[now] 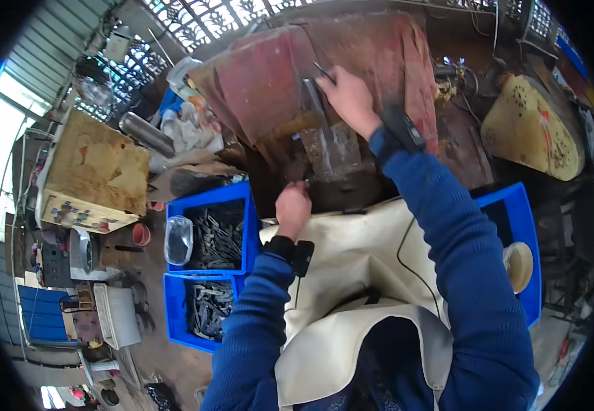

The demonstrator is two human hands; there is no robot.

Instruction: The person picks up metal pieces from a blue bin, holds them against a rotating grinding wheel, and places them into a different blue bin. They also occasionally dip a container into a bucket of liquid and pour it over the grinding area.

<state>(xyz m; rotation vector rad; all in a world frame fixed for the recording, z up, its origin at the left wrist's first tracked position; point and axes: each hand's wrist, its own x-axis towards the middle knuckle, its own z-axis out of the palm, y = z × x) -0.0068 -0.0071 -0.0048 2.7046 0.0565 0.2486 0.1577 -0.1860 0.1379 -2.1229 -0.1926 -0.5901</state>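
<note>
My right hand (pixel 349 98) grips a grey metal lever (pixel 316 103) on the rusty red machine (pixel 276 82); my left hand (pixel 293 208) is closed at its dark base, contents hidden, beside the blue plastic crate of dark metal parts (pixel 209 229).

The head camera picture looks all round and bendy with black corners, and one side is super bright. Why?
In the head view, the fisheye lens bends straight edges near the rim, like the blue crates, and leaves black corners. Daylight at the far left washes out white. The centre is dimmer yet fairly clear: the right hand on the rusty machine, the left hand below it.
</note>
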